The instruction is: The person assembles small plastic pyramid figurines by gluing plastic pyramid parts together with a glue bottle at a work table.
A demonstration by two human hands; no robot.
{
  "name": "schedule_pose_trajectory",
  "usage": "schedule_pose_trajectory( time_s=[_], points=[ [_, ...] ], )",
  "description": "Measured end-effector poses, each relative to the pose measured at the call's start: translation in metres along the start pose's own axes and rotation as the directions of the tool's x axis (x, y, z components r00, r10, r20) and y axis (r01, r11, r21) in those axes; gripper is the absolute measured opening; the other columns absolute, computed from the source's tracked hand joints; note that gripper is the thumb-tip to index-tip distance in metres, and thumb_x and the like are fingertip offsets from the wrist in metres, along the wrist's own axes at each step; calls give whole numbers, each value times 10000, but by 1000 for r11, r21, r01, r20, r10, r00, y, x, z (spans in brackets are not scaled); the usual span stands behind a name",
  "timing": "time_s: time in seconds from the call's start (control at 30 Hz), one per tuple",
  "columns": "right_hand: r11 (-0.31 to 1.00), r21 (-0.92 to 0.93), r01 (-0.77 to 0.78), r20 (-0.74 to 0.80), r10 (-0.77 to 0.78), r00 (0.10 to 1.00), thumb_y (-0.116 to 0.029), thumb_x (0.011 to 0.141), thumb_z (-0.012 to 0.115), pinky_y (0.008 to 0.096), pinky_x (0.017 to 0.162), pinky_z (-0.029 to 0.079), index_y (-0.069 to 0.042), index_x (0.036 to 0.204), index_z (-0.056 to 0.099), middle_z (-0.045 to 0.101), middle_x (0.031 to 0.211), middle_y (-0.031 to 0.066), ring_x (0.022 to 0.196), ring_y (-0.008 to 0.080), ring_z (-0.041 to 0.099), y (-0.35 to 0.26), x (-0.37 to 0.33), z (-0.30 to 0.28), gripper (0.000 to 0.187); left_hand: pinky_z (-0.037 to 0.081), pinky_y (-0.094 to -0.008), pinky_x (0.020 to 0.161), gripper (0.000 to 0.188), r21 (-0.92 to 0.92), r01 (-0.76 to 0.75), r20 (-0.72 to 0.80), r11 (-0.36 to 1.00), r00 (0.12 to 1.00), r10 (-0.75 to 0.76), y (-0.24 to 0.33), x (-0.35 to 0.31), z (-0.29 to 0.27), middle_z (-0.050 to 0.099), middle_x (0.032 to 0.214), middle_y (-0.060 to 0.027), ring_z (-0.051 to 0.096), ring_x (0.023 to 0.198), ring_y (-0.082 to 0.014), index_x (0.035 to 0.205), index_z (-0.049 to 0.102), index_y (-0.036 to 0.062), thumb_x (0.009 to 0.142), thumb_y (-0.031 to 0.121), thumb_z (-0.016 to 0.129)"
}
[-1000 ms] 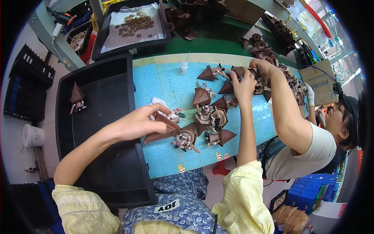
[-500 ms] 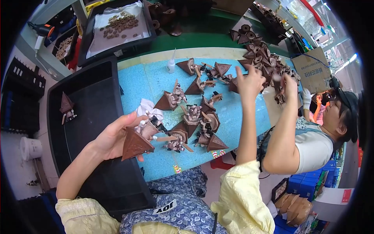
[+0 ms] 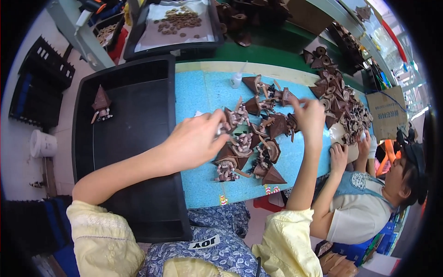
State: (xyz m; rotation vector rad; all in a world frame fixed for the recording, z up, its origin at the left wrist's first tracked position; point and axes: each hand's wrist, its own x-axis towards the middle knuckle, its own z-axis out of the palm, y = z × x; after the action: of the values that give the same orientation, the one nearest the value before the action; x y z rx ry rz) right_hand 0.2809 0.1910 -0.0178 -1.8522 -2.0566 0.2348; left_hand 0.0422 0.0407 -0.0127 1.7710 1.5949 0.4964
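By the left edge of the desk, the left hand has turned palm-down, hiding its roofed piece and its curled fingers' grip. Near the far edge, the right hand bends its fingers beside a brown-roofed figure; pinching, I cannot tell.

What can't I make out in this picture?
All in the head view:
- Beneath the left hand: the hand itself hides what lies there.
- The palm of the right hand: hidden behind its back.
- Black-and-orange tool: cut off by the top edge.
- Small brown pieces: too small for detail.
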Motion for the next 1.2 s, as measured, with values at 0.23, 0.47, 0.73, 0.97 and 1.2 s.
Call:
schedule_pose_trajectory(
  time_s=[0.23,0.47,0.73,0.97,1.2],
  points=[
    [942,10,335,356,-316,879,-517,742,699,521,926,405,-245,1309,509,640,1089,205,1050,375,594,13,74,64,657,474,-507,854,557,296,59,84,953,993,-87,-4,68,5,552,1099,-280,540,1057,-451,1121,434,-107,775,245,692],
    [885,205,419,529,-460,713,-396,772,693,606,926,343,-329,1251,511,567,1167,165,1157,394,490,-15,36,57,518,490,-438,864,434,125,-155,-199,980,964,178,-79,199,-1,627,1038,-209,599,1030,-364,1113,600,82,743,267,730],
    [723,350,596,524,-678,515,-297,767,727,386,858,483,-104,1130,636,646,1050,184,977,294,628,-58,60,36,421,503,-442,826,258,200,22,-191,980,981,17,-94,171,-12,665,910,-207,629,926,-371,912,680,58,737,242,723],
    [777,260,574,-48,-583,811,-278,810,691,346,780,506,25,1091,617,678,943,181,870,283,659,-122,265,91,420,485,-464,862,377,65,90,-95,994,992,-84,-85,136,-19,616,1002,-230,588,990,-398,1021,629,17,707,193,741],
    [618,239,749,37,-777,628,-258,882,598,408,964,417,14,1240,521,559,1212,238,1150,357,527,-169,458,251,457,493,-466,856,692,-114,243,-237,963,935,-263,-63,95,-9,432,1168,-275,517,1045,-463,1318,299,-93,679,-99,564]
  ],
)
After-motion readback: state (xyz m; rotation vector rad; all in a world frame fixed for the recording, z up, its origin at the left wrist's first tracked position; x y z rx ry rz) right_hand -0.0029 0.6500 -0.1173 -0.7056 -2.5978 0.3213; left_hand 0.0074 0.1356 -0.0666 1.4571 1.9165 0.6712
